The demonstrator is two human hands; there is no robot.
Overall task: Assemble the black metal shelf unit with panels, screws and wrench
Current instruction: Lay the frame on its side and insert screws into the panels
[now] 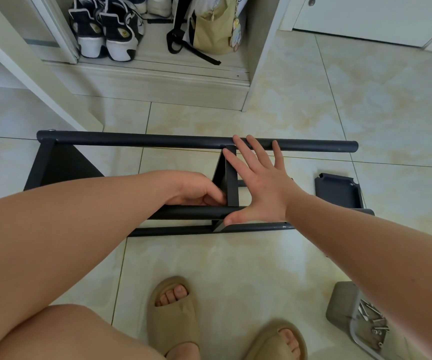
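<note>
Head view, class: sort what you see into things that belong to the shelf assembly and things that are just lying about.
Belongs to the job: black frame, middle panel, loose panel, screws, grey tray, left hand, right hand.
Just about: sneakers, beige bag, slippers, which are being worn.

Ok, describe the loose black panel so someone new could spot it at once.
Find the black shelf frame lying on the tiled floor. Near its right end, beyond the right hand, the loose panel lies alone on the tile, unlike the two fitted panels standing upright in the frame.
</note>
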